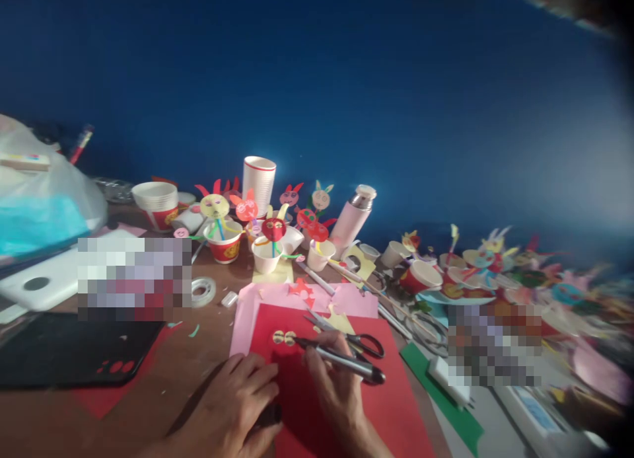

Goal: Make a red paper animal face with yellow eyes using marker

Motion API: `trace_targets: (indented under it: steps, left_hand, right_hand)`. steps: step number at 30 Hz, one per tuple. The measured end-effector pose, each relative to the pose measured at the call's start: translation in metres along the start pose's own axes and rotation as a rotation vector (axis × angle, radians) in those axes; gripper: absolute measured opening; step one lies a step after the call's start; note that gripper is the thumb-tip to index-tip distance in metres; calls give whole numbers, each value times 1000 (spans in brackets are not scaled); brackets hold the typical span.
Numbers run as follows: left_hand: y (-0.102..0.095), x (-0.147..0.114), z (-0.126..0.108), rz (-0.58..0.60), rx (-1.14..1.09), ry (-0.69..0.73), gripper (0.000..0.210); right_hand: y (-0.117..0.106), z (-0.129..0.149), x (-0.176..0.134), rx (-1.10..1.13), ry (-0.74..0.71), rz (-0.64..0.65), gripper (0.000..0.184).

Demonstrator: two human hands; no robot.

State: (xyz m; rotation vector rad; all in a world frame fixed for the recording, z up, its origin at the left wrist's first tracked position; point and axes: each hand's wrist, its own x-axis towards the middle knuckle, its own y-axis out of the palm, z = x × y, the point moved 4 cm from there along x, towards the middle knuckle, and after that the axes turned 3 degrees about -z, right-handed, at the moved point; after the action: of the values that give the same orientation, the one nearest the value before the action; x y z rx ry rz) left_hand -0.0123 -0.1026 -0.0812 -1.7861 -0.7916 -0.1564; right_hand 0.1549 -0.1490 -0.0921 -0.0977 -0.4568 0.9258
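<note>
My right hand (337,382) grips a black-and-grey marker pen (347,364), its tip at two small pale-yellow paper circles (284,338) with dark marks. The circles lie on a red sheet of paper (396,392). To the left, my left hand (240,402) rests at the sheet's edge with its fingers curled in. Something dark shows under those fingers, but I cannot make out what it is. Black-handled scissors (366,344) lie just beyond my right hand, beside a yellow paper scrap (341,322). A pink sheet (245,312) shows under the red one.
Paper cups with paper-faced figures (224,248) stand behind the sheets, with a pink thermos (351,219) near them. A tape roll (203,291), a white eraser (229,299) and a black phone case (74,352) are left. A green paper strip (440,395) and more cups (421,276) are right.
</note>
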Motion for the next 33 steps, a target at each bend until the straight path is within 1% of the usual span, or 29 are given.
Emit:
trace_targets:
  steps: [1,2,4,6,9,14,18,20,22,27,33]
  left_hand:
    - [-1,1,-1,24,-22,2,11]
    - [-1,1,-1,52,-40,3,12]
    - [-1,2,-1,146,-62,-22,15]
    - [-2,3,-1,219,-71,-43,16]
    - [-3,4,0,261,-74,-58,17]
    - [-3,4,0,291,-80,-56,20]
    - [-2,3,0,283,-92,-61,20]
    - [-2,2,1,267,-97,-64,19]
    - [-1,1,1,264,-94,-64,18]
    - [-1,0,1,258,-87,-62,20]
    - [-2,1,0,278,-79,-79,18]
  right_hand:
    - [-1,1,0,30,17,-3,15]
    - [-4,0,1,50,31,-35,15]
    - [-7,-2,3,53,27,-49,13]
    - [-9,-6,4,20,-3,-25,13]
    - [-9,-12,2,-35,-26,9,13]
    - [-7,-13,-3,-45,14,11,12]
    - [-8,-10,-4,-120,-54,8,11]
    - [-9,-9,-5,-173,-96,32,10]
    - [-9,-10,-5,-205,-107,49,9]
    - [-8,-8,-7,-146,-81,92,9]
    - [-7,-1,-5,-149,-87,73,10]
